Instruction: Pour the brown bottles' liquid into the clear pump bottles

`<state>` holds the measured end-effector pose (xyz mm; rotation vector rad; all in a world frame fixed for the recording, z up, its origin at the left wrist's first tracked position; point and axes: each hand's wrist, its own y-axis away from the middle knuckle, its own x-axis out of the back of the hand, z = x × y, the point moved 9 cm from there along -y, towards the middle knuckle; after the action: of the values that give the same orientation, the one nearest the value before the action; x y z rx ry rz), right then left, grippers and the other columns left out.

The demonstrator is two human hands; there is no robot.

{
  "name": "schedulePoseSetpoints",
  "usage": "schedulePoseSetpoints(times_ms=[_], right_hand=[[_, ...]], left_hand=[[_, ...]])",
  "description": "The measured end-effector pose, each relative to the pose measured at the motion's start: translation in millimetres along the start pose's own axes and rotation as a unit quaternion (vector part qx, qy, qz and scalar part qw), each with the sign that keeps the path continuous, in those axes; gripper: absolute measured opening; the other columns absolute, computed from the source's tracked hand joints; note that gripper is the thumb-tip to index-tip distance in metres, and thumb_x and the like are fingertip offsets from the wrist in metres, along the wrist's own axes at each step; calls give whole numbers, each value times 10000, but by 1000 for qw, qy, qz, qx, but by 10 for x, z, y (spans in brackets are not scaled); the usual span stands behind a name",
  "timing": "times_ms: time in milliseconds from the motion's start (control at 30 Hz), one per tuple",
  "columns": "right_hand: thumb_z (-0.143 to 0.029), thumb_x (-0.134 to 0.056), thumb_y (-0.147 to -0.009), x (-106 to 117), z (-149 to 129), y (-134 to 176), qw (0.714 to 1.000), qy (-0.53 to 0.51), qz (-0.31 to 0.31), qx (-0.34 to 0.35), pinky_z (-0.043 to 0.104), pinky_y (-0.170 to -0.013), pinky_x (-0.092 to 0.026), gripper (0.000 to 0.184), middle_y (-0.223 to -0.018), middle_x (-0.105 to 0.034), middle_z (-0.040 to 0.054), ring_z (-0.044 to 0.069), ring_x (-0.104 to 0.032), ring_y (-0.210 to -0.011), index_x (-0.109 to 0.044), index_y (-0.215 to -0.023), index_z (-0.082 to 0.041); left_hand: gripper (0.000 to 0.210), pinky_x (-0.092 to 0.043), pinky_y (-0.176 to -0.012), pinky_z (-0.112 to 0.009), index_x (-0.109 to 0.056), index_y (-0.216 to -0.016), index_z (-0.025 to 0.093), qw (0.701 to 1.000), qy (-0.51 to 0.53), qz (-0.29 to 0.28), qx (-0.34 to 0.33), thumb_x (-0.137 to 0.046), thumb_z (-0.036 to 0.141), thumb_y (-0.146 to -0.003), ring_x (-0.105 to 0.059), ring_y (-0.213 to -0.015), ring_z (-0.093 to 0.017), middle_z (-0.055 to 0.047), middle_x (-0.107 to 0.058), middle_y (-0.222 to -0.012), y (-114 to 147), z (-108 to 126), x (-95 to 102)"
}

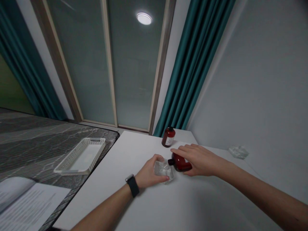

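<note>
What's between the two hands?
In the head view, a clear container in the left hand and a tipped red bottle in the right hand, its black top toward it.

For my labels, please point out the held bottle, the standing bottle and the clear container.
Held bottle [180, 164]: head view, reddish body.
Standing bottle [168, 135]: head view, reddish body.
Clear container [162, 168]: head view, transparent body.

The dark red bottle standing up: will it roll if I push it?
The dark red, black-topped bottle stands upright, so a high push might tip it. Once down, its rounded body could roll. Its shiny surface may feel slippery.
</note>
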<state>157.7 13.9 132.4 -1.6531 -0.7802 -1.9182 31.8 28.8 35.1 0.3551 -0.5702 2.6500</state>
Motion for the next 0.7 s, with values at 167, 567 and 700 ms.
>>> schedulePoseSetpoints(times_ms=[167, 567, 700], right_hand=[[-385, -687, -763, 27, 1, -2, 1000, -3, 14, 4, 469, -886, -459, 721, -1198, -660, 130, 342, -622, -1031, -443, -1420, -213], [-383, -700, -766, 78, -27, 2, 999, 20, 40, 18, 422, -838, -448, 684, -1140, -683, 112, 309, -638, -968, -471, -1391, -224], [-374, -707, -762, 84, -25, -2, 999, 24, 41, 18, 413, -837, -442, 677, -1132, -683, 108, 301, -634, -967, -476, -1382, -232]], left_hand=[[527, -444, -894, -370, -520, -1067, 187, 1000, 1, 5, 2, -825, 284, -648, -573, -995, -241, -58, -605, -1061, 2, -1, 7], [537, -440, -911, -377, -521, -1081, 189, 1000, 1, 10, 2, -820, 300, -649, -569, -1008, -247, -60, -607, -1083, 3, -9, 6], [541, -434, -916, -377, -518, -1086, 186, 1000, 6, 12, 2, -822, 298, -652, -565, -1014, -246, -62, -603, -1087, 2, -20, 2]])
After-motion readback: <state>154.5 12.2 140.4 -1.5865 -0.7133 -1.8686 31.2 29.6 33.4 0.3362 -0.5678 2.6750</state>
